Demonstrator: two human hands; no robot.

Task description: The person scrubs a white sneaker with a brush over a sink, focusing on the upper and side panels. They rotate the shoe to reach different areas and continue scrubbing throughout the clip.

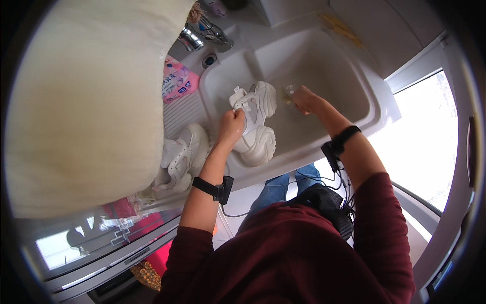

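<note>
My left hand (232, 124) grips a white chunky-soled sneaker (253, 125) by its upper. The shoe lies on its side over the left part of the sink basin (334, 64), its thick sole facing right. My right hand (306, 100) is closed low in the basin, right of the shoe and apart from it. A small pale yellowish object, blurred and mostly hidden, shows beside those fingers; I cannot tell what it is. The matching white sneaker (184, 155) rests on the ribbed drainboard (186, 110), left of my left forearm.
A pink laundry detergent pouch (180, 81) bearing print lies on the drainboard, near the chrome faucet (218, 38). Yellow strip-like items (341, 29) sit on the sink's back ledge. A large cream cover (87, 102) fills the left side. Cables (343, 182) hang by my right arm.
</note>
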